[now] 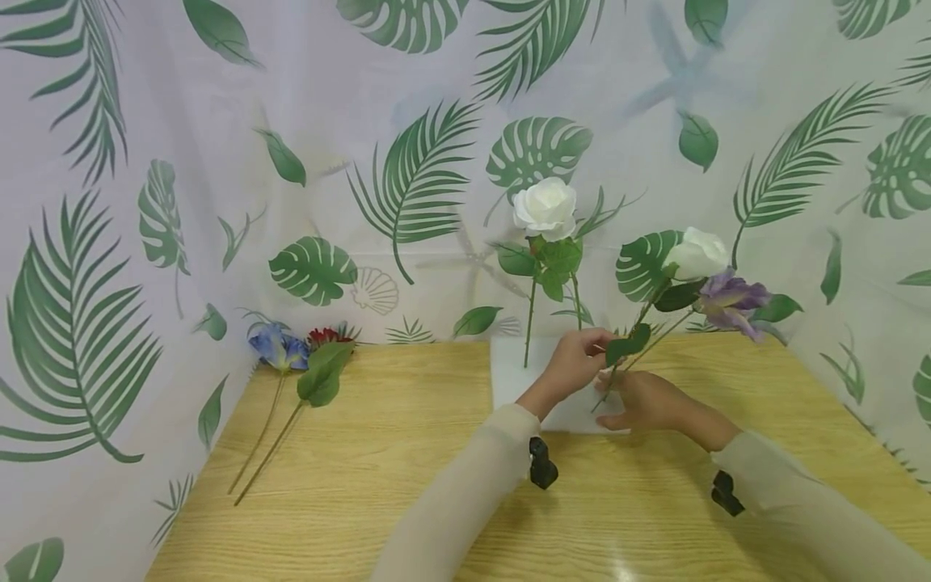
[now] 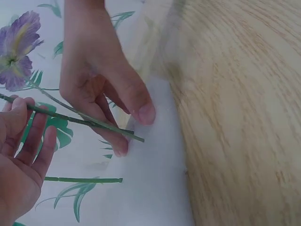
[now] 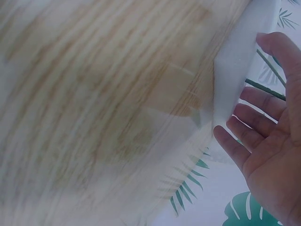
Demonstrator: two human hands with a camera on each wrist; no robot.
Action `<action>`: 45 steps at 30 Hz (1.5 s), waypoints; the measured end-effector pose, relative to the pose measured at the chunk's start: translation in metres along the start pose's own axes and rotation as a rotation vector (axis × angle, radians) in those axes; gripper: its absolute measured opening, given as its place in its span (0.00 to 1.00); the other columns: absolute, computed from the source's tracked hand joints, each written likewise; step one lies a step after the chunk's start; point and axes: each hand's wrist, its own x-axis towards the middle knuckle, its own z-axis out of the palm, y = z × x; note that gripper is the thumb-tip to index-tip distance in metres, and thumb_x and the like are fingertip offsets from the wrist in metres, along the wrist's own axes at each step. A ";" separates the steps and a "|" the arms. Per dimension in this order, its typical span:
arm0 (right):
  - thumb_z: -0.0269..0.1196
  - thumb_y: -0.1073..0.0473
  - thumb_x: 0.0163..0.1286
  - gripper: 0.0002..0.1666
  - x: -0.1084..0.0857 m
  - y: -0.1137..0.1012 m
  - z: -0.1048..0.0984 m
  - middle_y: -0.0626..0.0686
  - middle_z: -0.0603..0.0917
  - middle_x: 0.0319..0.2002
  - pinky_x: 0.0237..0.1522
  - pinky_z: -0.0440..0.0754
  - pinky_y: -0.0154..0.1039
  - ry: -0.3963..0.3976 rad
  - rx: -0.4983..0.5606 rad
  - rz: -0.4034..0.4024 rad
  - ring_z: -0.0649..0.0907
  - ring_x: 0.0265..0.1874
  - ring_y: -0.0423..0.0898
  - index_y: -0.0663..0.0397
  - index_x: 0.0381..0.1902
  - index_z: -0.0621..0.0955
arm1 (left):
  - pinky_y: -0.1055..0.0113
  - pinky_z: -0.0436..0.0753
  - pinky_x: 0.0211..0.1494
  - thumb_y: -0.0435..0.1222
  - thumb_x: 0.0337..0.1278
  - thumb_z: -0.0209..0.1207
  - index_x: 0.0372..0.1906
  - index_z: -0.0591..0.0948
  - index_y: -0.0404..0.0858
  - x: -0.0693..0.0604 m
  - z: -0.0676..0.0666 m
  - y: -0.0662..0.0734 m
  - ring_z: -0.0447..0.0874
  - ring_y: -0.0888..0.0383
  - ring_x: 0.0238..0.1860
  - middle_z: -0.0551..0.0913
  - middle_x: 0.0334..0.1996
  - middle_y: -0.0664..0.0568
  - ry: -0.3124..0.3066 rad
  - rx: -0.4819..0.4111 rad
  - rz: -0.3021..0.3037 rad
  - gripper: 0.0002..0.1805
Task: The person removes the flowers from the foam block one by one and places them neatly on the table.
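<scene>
My left hand (image 1: 575, 364) (image 2: 21, 165) pinches the dark green stem (image 2: 56, 114) of a leaning white rose (image 1: 700, 255). Beside it slants a purple flower (image 1: 730, 303) (image 2: 16, 52), its stem (image 2: 110, 126) crossing the rose's. Both lower ends show over the white foam block (image 1: 509, 380) (image 2: 160, 155) (image 3: 230, 61). My right hand (image 1: 650, 402) (image 2: 101, 70) (image 3: 277, 155) is around those ends, thumb and fingers apart; whether it touches a stem, I cannot tell. Another white rose (image 1: 545, 210) stands upright at the block, with a second stem (image 1: 578, 303) near it.
On the wooden table (image 1: 385, 453), at the left, lie a blue flower (image 1: 280, 347) and a red flower (image 1: 327, 336) with a large green leaf (image 1: 325, 373). A white cloth printed with green leaves (image 1: 429, 48) hangs behind the table and at its sides.
</scene>
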 end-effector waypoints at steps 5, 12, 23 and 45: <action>0.73 0.45 0.62 0.33 0.002 -0.001 -0.001 0.69 0.84 0.58 0.50 0.86 0.56 -0.052 -0.016 0.057 0.86 0.52 0.62 0.67 0.54 0.84 | 0.81 0.81 0.43 0.32 0.66 0.63 0.49 0.85 0.31 0.002 -0.003 0.000 0.92 0.51 0.43 0.90 0.44 0.39 0.024 -0.035 -0.005 0.11; 0.74 0.45 0.61 0.35 0.003 0.001 0.000 0.68 0.85 0.56 0.52 0.85 0.58 -0.048 -0.045 0.046 0.86 0.53 0.62 0.69 0.54 0.84 | 0.81 0.82 0.38 0.28 0.66 0.63 0.48 0.85 0.25 0.001 -0.010 0.000 0.90 0.38 0.45 0.88 0.43 0.32 0.043 -0.126 -0.023 0.10; 0.73 0.43 0.62 0.38 0.003 0.000 0.000 0.70 0.82 0.60 0.56 0.83 0.61 -0.063 -0.051 0.068 0.83 0.56 0.66 0.72 0.55 0.83 | 0.70 0.89 0.42 0.29 0.67 0.63 0.47 0.84 0.24 -0.005 -0.027 0.004 0.89 0.37 0.47 0.87 0.44 0.30 0.019 -0.204 -0.047 0.10; 0.74 0.44 0.60 0.37 0.006 -0.004 -0.001 0.70 0.82 0.59 0.60 0.80 0.61 -0.062 -0.093 0.055 0.81 0.60 0.67 0.72 0.54 0.84 | 0.62 0.91 0.45 0.30 0.67 0.64 0.53 0.84 0.29 -0.025 -0.078 0.010 0.88 0.60 0.40 0.86 0.48 0.37 -0.126 -0.115 -0.080 0.13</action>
